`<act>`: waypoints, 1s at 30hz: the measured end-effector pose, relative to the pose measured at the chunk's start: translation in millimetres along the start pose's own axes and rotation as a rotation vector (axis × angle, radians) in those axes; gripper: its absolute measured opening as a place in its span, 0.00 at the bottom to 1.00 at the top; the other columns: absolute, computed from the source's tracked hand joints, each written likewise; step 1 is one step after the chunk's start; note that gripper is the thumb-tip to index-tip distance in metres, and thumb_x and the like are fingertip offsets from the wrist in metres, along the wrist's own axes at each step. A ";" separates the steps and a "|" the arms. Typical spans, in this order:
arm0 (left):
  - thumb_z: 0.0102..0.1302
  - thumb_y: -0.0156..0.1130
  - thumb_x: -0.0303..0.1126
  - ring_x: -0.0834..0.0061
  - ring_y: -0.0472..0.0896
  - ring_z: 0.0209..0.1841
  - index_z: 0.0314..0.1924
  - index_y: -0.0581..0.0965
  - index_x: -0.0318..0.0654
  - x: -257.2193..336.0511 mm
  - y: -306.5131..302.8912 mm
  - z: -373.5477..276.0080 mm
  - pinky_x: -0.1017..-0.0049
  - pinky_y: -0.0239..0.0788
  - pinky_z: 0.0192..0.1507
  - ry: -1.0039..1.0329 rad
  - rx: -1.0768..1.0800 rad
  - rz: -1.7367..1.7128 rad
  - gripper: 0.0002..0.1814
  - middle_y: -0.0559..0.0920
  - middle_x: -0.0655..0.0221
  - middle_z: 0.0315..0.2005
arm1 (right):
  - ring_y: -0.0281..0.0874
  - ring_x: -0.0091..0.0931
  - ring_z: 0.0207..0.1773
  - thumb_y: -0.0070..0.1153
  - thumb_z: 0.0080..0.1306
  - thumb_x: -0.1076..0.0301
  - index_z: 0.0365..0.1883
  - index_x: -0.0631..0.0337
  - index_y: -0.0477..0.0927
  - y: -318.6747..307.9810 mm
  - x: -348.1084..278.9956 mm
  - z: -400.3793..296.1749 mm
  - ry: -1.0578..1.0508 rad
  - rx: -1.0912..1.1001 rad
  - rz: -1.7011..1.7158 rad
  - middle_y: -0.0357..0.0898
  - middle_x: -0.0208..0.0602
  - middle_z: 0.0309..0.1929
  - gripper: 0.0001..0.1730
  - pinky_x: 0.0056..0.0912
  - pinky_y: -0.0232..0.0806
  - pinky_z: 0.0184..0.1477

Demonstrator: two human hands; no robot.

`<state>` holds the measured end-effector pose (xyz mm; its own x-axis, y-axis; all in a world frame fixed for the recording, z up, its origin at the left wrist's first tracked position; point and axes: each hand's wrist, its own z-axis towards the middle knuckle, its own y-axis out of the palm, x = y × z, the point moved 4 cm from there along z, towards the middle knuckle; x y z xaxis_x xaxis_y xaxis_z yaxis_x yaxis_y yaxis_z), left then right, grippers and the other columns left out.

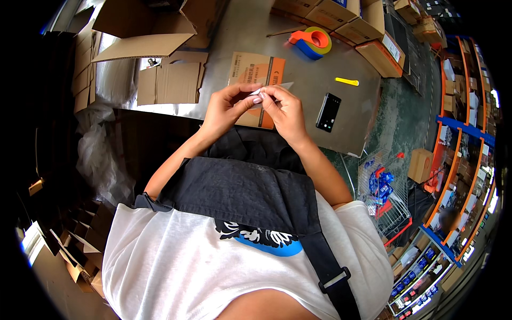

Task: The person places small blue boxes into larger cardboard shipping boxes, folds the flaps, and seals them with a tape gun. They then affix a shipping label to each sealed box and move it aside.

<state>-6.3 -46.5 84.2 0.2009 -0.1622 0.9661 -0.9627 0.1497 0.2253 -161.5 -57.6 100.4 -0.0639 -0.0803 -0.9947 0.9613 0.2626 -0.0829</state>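
Observation:
Both of my hands meet over a cardboard box (254, 70) with an orange printed side, lying on a grey metal table (352, 116). Between the fingertips of my left hand (230, 106) and my right hand (284, 110) is a small whitish, partly see-through piece (257, 92), perhaps a label or film; the fingers hide much of it. Right of the box lie a black smartphone (329, 113) and a yellow utility knife (347, 81). Beyond them is an orange and blue tape dispenser (310, 42) with a yellowish roll.
An open carton (144, 46) and flattened cardboard (170, 84) occupy the left side of the table. Several boxes (332, 16) line its far right edge. Plastic film (100, 160) hangs at the left. On the right stand a wire shopping cart (386, 200) and orange and blue shelving (464, 124).

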 end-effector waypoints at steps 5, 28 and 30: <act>0.75 0.56 0.37 0.76 0.83 0.46 0.52 0.78 0.30 -11.5 -6.1 4.3 0.76 0.75 0.51 -0.235 0.036 -0.154 0.16 0.85 0.64 0.44 | 0.78 0.20 0.34 0.54 0.69 0.74 0.40 0.70 0.81 -4.9 11.4 -3.8 -0.063 -0.024 -0.034 0.81 0.34 0.33 0.07 0.20 0.69 0.34; 0.72 0.47 0.56 0.56 0.54 0.75 0.72 0.59 0.33 -123.3 -4.4 -0.3 0.60 0.44 0.75 0.431 -0.385 1.356 0.39 0.61 0.53 0.71 | 0.68 0.49 0.66 0.39 0.74 0.39 0.66 0.66 0.65 -35.0 235.1 28.2 0.436 0.232 -0.204 0.70 0.58 0.64 0.38 0.43 0.61 0.64; 0.73 0.41 0.60 0.59 0.47 0.78 0.74 0.54 0.35 -134.9 -9.8 22.7 0.61 0.36 0.77 0.363 -0.423 1.440 0.43 0.54 0.56 0.75 | 0.69 0.49 0.64 0.35 0.76 0.43 0.65 0.65 0.66 -24.8 209.7 21.0 0.340 0.305 -0.263 0.71 0.57 0.63 0.34 0.43 0.62 0.63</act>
<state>-28.2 -48.3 -51.2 -0.7296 0.5853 0.3537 -0.2669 0.2325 -0.9353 -193.2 -101.1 -104.8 -0.3477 0.2242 -0.9104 0.9323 -0.0205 -0.3611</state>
